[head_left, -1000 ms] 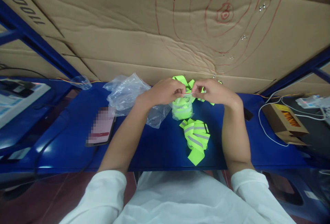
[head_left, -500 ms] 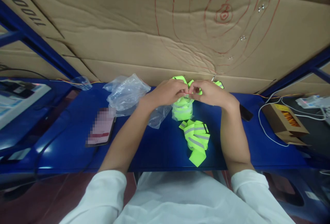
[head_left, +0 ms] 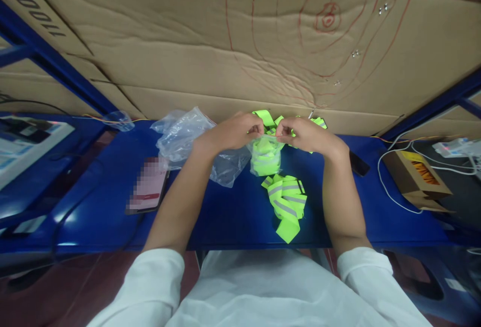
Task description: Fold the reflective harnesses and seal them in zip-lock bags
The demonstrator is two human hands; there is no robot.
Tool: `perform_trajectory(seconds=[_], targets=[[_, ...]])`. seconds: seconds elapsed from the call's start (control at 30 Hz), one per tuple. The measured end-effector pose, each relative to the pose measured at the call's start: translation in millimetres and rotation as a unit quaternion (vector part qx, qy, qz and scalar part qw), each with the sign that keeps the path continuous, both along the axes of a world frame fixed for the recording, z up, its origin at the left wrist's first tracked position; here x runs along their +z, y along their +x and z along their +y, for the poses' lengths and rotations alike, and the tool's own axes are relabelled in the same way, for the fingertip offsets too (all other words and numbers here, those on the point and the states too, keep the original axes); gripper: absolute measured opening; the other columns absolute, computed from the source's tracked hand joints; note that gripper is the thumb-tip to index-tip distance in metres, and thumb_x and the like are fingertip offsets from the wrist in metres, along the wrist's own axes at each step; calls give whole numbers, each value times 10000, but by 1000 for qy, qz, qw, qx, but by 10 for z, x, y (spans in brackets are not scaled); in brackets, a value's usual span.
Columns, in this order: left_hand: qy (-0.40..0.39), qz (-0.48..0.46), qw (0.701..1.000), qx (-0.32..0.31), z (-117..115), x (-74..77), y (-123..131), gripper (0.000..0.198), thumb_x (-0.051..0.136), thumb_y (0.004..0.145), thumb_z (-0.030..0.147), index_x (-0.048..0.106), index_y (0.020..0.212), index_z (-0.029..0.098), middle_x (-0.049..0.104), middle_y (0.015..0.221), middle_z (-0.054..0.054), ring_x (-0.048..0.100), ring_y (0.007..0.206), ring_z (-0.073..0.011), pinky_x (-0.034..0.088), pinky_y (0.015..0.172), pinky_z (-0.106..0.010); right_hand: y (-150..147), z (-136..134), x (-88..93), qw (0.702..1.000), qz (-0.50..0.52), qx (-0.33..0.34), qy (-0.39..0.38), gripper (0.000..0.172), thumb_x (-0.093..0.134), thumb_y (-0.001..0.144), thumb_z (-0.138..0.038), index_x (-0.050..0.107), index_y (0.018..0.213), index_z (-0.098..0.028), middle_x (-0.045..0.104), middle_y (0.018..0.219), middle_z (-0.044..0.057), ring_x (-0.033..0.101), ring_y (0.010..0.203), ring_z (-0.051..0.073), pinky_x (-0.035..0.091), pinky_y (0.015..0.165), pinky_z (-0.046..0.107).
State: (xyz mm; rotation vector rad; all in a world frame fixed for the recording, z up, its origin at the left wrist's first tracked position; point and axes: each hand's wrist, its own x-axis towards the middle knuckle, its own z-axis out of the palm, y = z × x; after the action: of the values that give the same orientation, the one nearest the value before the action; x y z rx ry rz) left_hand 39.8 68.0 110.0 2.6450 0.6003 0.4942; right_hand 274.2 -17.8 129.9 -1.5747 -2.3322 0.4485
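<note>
Clear plastic formed the small bag (head_left: 268, 172) beneath our hands; it stood on the blue tabletop (head_left: 233, 211), near the cardboard wall (head_left: 169, 66), with folded yellow-green strap (head_left: 265, 159) showing through. Our left hand (head_left: 240, 131) and right hand (head_left: 306, 134) each pinched its upper edge, fingertips drawn in narrow, the two grips a little apart along the mouth, where a thin reddish line showed. We judged the load light and soft: the strap would likely squash under pressure, and nothing in it looked breakable. The film seemed limp and slippery, apt to crease or slide, so we reckoned the surest hold was thumb against finger near the mouth's ends, or palms around the packed body. Nearer to us lay a loose strap bundle (head_left: 286, 200); leftward, crumpled plastic bags (head_left: 186, 136).
</note>
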Motion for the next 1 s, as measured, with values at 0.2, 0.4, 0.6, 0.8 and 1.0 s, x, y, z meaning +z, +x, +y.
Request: perform_trajectory(seconds=[0.2,0.4,0.6,0.8,1.0], targets=[[-17,-1,1000,-26,-18,-5,8,189,590,955,269,744,1032,191,766,1016,-57,685,898,-187,474,826,-297,2,3,-5,1000,-9,-7,-17,82,653,922,-260,702,949,-200,720,881,39,624,778,180,394,705,286],[-55,60,996,27,73,30,-108,148,634,883,266,742,940,182,759,854,-36,668,767,-180,432,695,-278,63,-32,57,999,8,-33,-43,65,632,917,-237,686,914,-201,717,842,16,603,694,150,387,666,273],[-89,45,995,-7,53,91,-119,253,657,907,409,764,969,188,785,910,-47,698,819,-189,458,725,-278,133,-33,15,998,2,-29,-62,34,656,889,-235,672,900,-207,714,816,16,644,731,172,406,655,276],[-28,7,999,-17,35,63,-64,223,605,950,354,747,906,187,759,898,-45,652,780,-169,425,719,-288,104,-47,14,998,-1,-18,-63,172,725,867,-313,688,1001,-211,732,898,38,667,810,211,435,711,301],[56,-15,998,-30,-110,10,107,194,503,982,231,686,923,200,717,929,-44,623,828,-194,368,712,-322,-1,-44,41,1000,6,21,-4,164,713,900,-321,697,996,-190,735,936,56,656,848,204,425,737,298]])
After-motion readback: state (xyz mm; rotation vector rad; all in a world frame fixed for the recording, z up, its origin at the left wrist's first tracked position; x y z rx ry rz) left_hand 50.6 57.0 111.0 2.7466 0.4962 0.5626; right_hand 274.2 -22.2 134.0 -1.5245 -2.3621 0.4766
